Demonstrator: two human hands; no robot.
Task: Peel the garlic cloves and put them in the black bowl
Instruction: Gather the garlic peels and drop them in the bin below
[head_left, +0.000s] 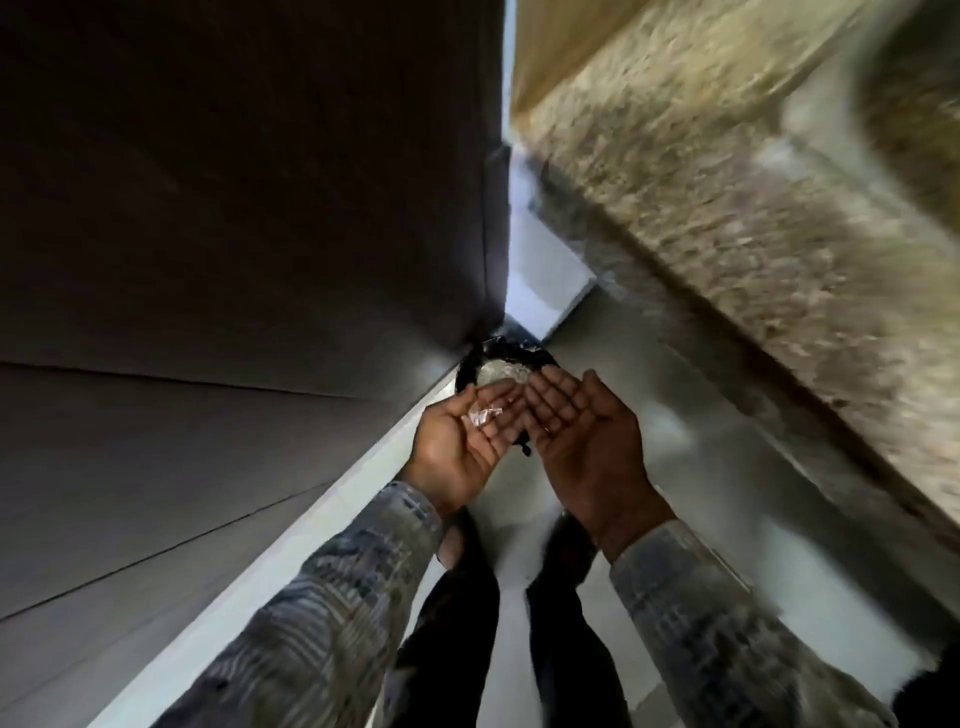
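Left hand and right hand spread flat, palms up, gripping nothing; skin flake on the left. Black container just beyond both, bowl or bin unclear. Cloves unseen. Risk: flake drifting aside when tipped, missing it.

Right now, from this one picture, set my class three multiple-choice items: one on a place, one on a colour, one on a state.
1. Where do the pale papery scraps lie?
A on a sleeve
B on the palm of the left hand
C on the wall

2. What colour is the rim of the round container beyond the fingertips?
A red
B yellow
C black

3. How is the right hand held?
A open, palm up
B clenched in a fist
C gripping a knife

Answers:
1 B, the scraps rest on that upturned palm.
2 C, the rim shows black.
3 A, its fingers lie straight and hold nothing.
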